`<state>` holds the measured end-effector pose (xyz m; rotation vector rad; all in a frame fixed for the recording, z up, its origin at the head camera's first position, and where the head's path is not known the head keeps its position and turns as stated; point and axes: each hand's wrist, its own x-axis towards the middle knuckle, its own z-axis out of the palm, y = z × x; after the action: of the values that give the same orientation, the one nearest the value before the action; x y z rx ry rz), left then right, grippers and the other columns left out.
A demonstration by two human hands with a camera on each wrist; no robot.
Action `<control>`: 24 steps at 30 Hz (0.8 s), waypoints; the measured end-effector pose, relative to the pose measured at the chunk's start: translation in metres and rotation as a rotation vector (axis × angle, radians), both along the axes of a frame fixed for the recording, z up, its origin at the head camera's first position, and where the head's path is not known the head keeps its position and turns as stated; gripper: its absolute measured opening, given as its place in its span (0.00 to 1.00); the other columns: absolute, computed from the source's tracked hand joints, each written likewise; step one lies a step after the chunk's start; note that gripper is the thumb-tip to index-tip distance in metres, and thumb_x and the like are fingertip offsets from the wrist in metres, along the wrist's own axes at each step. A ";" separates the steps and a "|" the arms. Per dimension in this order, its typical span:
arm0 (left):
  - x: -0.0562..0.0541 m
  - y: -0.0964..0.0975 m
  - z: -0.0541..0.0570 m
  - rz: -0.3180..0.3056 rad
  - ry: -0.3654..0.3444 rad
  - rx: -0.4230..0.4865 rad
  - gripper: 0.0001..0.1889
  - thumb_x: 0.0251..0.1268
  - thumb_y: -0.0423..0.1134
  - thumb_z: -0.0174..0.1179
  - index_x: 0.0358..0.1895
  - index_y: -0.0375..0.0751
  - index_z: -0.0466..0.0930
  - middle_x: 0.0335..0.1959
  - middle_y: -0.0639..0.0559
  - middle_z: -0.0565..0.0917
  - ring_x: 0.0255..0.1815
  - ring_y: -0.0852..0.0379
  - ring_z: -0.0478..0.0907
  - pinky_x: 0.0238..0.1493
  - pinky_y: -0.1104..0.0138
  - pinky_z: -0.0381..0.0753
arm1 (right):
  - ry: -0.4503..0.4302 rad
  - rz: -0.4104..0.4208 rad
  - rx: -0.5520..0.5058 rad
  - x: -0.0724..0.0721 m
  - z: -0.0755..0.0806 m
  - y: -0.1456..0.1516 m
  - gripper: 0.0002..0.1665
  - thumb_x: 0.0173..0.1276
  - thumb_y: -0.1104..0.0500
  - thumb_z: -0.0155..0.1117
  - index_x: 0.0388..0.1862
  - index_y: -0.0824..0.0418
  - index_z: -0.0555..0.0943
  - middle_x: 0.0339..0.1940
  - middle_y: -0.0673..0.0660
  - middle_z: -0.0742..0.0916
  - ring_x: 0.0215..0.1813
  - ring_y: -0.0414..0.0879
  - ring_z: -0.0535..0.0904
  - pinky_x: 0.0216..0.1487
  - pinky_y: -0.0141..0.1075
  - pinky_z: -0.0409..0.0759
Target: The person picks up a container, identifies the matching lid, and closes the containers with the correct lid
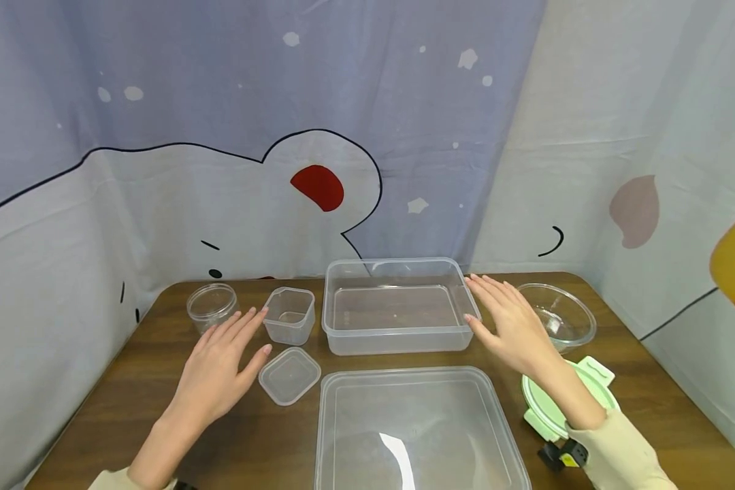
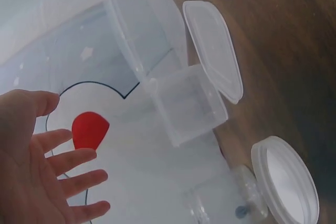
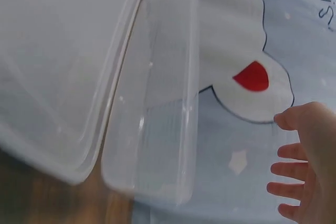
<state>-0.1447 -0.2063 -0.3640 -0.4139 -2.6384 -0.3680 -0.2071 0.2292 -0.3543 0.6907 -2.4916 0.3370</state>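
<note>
My left hand (image 1: 218, 367) is held above the table with straight fingers and nothing in its grasp. Nearest to it are a small square clear tub (image 1: 290, 333), its matching square lid (image 1: 290, 376) and a round clear jar (image 1: 211, 301). My right hand (image 1: 514, 327), fingers extended and holding nothing, hovers by the right side of a large rectangular clear container (image 1: 398, 342). In the right wrist view, the fingers (image 3: 290, 170) are spread apart from that container. A large rectangular lid (image 1: 416, 415) lies flat in front of it.
At the right stand a round clear bowl (image 1: 566, 320) and a green clip lid (image 1: 563, 401), partly hidden by the right forearm. A round white-rimmed lid (image 2: 286, 182) shows in the left wrist view. A patterned curtain (image 1: 435, 136) hangs behind the brown table (image 1: 128, 381).
</note>
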 end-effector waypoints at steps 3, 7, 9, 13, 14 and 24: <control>-0.001 -0.003 0.003 -0.004 0.042 0.025 0.27 0.66 0.45 0.58 0.68 0.44 0.69 0.64 0.40 0.76 0.64 0.38 0.71 0.62 0.41 0.67 | 0.026 0.019 -0.021 -0.005 0.004 -0.013 0.33 0.64 0.52 0.63 0.67 0.60 0.71 0.65 0.61 0.77 0.66 0.59 0.71 0.67 0.55 0.65; -0.003 -0.009 0.007 -0.004 0.068 0.064 0.26 0.66 0.44 0.58 0.66 0.44 0.70 0.61 0.41 0.78 0.61 0.39 0.74 0.58 0.41 0.70 | 0.034 0.039 -0.054 -0.010 0.006 -0.029 0.32 0.63 0.50 0.64 0.65 0.58 0.73 0.62 0.59 0.80 0.61 0.56 0.74 0.61 0.53 0.70; -0.003 -0.011 0.009 -0.004 0.077 0.081 0.25 0.65 0.44 0.59 0.65 0.44 0.71 0.60 0.42 0.79 0.59 0.39 0.75 0.55 0.40 0.71 | 0.038 0.051 -0.073 -0.012 0.008 -0.037 0.31 0.63 0.49 0.65 0.64 0.58 0.74 0.60 0.58 0.82 0.58 0.55 0.76 0.58 0.51 0.71; -0.004 -0.014 0.013 -0.001 0.092 0.109 0.25 0.64 0.42 0.60 0.64 0.42 0.73 0.56 0.40 0.81 0.56 0.38 0.77 0.50 0.40 0.74 | 0.050 0.069 -0.115 -0.015 0.012 -0.053 0.29 0.61 0.48 0.67 0.60 0.58 0.78 0.55 0.57 0.85 0.53 0.54 0.78 0.56 0.50 0.73; -0.004 -0.015 0.014 0.002 0.094 0.114 0.25 0.63 0.42 0.60 0.63 0.42 0.73 0.55 0.39 0.82 0.55 0.38 0.77 0.50 0.41 0.74 | 0.049 0.074 -0.125 -0.015 0.013 -0.058 0.29 0.61 0.48 0.67 0.59 0.58 0.78 0.54 0.57 0.85 0.53 0.54 0.78 0.58 0.51 0.73; -0.004 -0.017 0.022 0.049 0.072 0.151 0.23 0.64 0.43 0.59 0.61 0.42 0.75 0.55 0.38 0.81 0.52 0.38 0.79 0.46 0.42 0.76 | 0.041 0.142 -0.166 -0.023 0.017 -0.096 0.21 0.60 0.50 0.68 0.51 0.55 0.83 0.50 0.53 0.87 0.48 0.50 0.79 0.51 0.45 0.76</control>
<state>-0.1490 -0.2233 -0.3423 -0.3070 -2.5249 -0.5221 -0.2300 0.1327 -0.3370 0.7991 -2.3495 0.5688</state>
